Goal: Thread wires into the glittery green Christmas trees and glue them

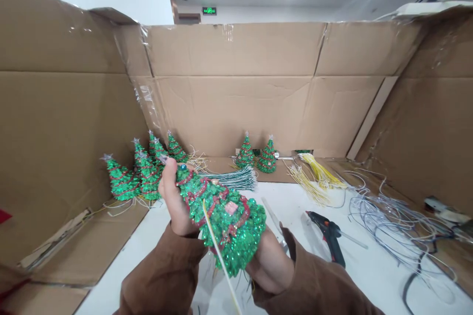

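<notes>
A glittery green Christmas tree ornament (221, 211) with red garlands and a pink gift box lies tilted in front of me, its star up at the left. My left hand (175, 197) is closed round its upper part, the thumb near the tip. Behind the tree's wide base, my right hand (271, 256) rests against it; its fingers are hidden. A thin yellow-white wire (218, 251) juts from the tree's front towards me.
Several similar trees (148, 172) stand at the left, and two trees (271, 155) at the back. Green-white wires (236, 178) and yellow wires (321, 172) lie in bundles. A black glue gun (328, 236) and tangled pale wires (384, 221) are on the right. Cardboard walls (236, 108) enclose the white table (295, 285).
</notes>
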`<state>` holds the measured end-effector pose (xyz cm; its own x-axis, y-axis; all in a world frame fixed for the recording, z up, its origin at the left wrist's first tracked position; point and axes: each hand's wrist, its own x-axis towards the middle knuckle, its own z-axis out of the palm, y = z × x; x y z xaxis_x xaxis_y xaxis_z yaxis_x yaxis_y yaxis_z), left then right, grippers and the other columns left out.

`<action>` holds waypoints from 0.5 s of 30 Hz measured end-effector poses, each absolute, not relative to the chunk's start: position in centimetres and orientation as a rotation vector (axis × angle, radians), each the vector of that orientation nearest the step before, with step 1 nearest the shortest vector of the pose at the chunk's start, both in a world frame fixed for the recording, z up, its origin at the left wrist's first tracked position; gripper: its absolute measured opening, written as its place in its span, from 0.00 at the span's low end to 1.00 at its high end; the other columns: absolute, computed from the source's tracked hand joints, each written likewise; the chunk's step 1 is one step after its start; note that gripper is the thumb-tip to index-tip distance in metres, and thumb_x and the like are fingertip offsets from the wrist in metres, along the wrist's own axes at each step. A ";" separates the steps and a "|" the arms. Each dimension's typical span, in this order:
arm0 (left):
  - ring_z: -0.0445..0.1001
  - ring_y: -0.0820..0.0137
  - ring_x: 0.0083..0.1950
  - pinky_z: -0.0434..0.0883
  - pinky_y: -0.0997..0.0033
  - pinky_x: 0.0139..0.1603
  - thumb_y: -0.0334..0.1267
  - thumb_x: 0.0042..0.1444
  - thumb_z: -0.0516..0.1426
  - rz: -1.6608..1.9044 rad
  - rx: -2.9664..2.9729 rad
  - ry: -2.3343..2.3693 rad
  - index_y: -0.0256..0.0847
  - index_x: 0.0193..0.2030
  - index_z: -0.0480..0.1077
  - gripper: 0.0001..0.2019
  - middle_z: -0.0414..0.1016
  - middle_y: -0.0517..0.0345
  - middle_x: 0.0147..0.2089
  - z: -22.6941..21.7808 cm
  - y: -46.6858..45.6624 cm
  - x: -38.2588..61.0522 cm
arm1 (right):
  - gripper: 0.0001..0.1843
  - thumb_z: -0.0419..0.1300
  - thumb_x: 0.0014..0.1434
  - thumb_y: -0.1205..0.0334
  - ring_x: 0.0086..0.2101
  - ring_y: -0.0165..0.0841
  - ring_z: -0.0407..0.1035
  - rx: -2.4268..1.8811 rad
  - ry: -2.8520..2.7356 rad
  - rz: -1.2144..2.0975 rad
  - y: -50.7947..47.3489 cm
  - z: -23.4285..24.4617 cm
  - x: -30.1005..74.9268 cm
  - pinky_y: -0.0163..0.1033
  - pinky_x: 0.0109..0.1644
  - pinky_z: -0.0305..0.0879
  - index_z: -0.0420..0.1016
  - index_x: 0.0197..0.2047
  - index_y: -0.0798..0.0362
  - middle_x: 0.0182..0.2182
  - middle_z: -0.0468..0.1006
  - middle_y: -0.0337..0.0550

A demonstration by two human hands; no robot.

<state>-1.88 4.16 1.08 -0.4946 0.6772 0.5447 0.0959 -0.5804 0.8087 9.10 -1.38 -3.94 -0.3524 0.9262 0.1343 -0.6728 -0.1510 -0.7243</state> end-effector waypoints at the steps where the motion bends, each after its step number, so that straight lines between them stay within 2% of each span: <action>1: 0.66 0.68 0.22 0.66 0.65 0.22 0.57 0.58 0.45 2.110 1.193 1.094 0.44 0.20 0.59 0.23 0.57 0.60 0.15 1.0 4.0 -1.7 | 0.22 0.66 0.44 0.43 0.34 0.41 0.75 -0.418 -0.862 1.744 -1.5 -3.9 9.0 0.45 0.36 0.72 0.77 0.37 0.50 0.33 0.81 0.46; 4: 0.66 0.69 0.24 0.66 0.66 0.24 0.54 0.57 0.49 2.091 1.099 1.025 0.44 0.20 0.61 0.20 0.60 0.59 0.18 0.7 3.9 -1.5 | 0.25 0.64 0.42 0.37 0.31 0.42 0.75 -0.419 -0.886 1.702 -1.8 -4.4 8.7 0.47 0.34 0.72 0.77 0.34 0.49 0.26 0.80 0.46; 6: 0.65 0.71 0.24 0.65 0.68 0.23 0.53 0.57 0.50 2.094 1.105 1.011 0.43 0.19 0.62 0.21 0.61 0.59 0.20 0.6 4.0 -1.6 | 0.25 0.63 0.42 0.35 0.31 0.42 0.75 -0.427 -0.913 1.653 -1.8 -4.9 8.5 0.47 0.33 0.72 0.77 0.31 0.49 0.25 0.80 0.46; 10: 0.63 0.73 0.24 0.63 0.68 0.23 0.51 0.57 0.51 2.115 1.119 0.926 0.42 0.19 0.63 0.20 0.61 0.58 0.22 0.4 3.9 -1.8 | 0.21 0.64 0.42 0.37 0.34 0.42 0.75 -0.453 -0.950 1.651 -1.8 -5.0 8.6 0.47 0.35 0.73 0.76 0.28 0.47 0.29 0.81 0.46; 15: 0.64 0.70 0.25 0.65 0.67 0.24 0.51 0.56 0.51 2.141 1.163 0.971 0.43 0.20 0.62 0.19 0.61 0.58 0.22 0.4 3.6 -2.1 | 0.22 0.63 0.42 0.37 0.34 0.43 0.75 -0.362 -1.057 1.733 -1.8 -4.2 8.6 0.47 0.33 0.73 0.76 0.29 0.47 0.24 0.79 0.46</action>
<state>-2.08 3.56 0.40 -0.5012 0.7111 0.4930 -0.0977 -0.6126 0.7843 8.62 -1.76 -4.18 -0.4260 0.8736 0.2351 -0.6089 -0.0847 -0.7887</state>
